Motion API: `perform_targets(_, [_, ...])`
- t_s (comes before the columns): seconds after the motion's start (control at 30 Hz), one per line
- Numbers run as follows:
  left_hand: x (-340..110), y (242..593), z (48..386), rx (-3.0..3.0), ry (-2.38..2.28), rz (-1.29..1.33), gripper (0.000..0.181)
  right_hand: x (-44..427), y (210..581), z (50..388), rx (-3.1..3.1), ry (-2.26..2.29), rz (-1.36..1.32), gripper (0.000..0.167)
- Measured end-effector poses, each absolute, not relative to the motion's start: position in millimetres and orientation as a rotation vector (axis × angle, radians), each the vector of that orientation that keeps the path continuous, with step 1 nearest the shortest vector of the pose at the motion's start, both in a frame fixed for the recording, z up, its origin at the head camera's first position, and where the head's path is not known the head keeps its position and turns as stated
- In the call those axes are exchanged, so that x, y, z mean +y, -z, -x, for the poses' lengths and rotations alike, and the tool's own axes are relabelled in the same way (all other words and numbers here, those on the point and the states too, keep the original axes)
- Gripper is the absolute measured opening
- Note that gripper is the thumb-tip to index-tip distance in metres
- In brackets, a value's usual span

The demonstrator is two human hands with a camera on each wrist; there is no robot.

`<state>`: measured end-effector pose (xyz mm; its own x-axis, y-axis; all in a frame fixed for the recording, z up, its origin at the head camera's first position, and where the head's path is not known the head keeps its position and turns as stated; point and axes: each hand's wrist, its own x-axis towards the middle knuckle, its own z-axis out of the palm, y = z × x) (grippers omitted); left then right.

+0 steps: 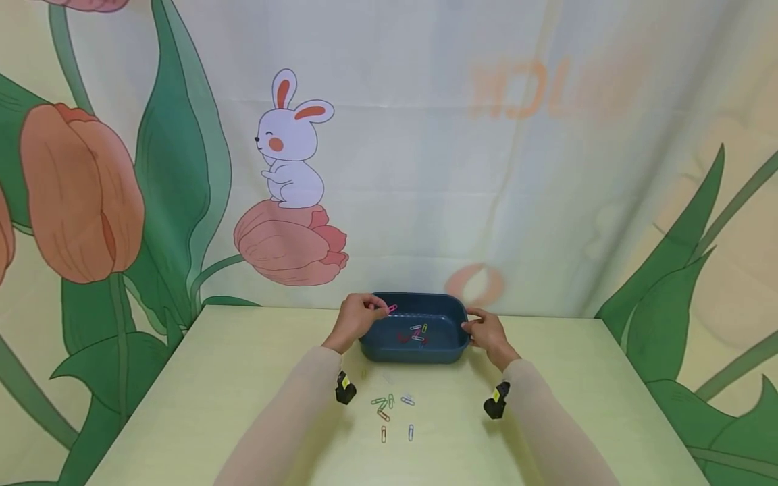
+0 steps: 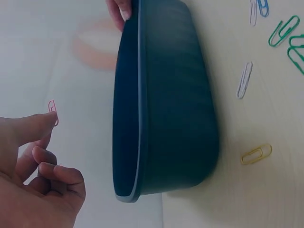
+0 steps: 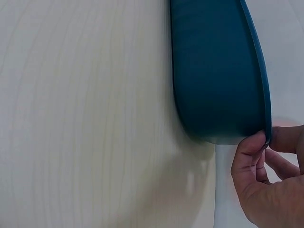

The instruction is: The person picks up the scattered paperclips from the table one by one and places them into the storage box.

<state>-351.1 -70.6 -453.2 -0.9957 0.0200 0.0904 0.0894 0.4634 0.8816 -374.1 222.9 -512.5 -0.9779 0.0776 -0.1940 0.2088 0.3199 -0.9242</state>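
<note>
Between thumb and forefinger, my left hand (image 1: 357, 317) pinches a pink paper clip (image 1: 392, 308) above the left part of a dark blue bin (image 1: 413, 355). The left wrist view shows the same pink paper clip (image 2: 53, 112) sticking up from the fingertips, apart from the bin's rim (image 2: 141, 104). My right hand (image 1: 488, 335) grips the rim at the bin's right end; in the right wrist view the thumb and fingers of that hand (image 3: 268, 175) clasp the edge. Several paper clips (image 1: 417, 333), pink, red, white and yellow-green among them, lie on the bin's floor.
In front of the bin, several loose paper clips lie on the pale table (image 1: 243, 418): green ones (image 1: 391, 401), an orange-brown one (image 1: 383, 434), a blue one (image 1: 410, 433), a white one (image 2: 244, 80) and a yellow one (image 2: 256, 154). A printed curtain (image 1: 395, 169) hangs behind the table.
</note>
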Motion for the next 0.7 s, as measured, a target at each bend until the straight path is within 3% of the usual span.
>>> perform_targets(0.47, [-58.4,469.2,369.1,-2.633,1.619,-0.030,0.008,220.1,511.3,369.6,2.447,1.762,-0.258,0.047])
perform_targets(0.7, [-61.2,464.3,361.3,-2.608,1.637,0.083,0.013,220.1,511.1,370.6,2.467,1.752,-0.257,0.047])
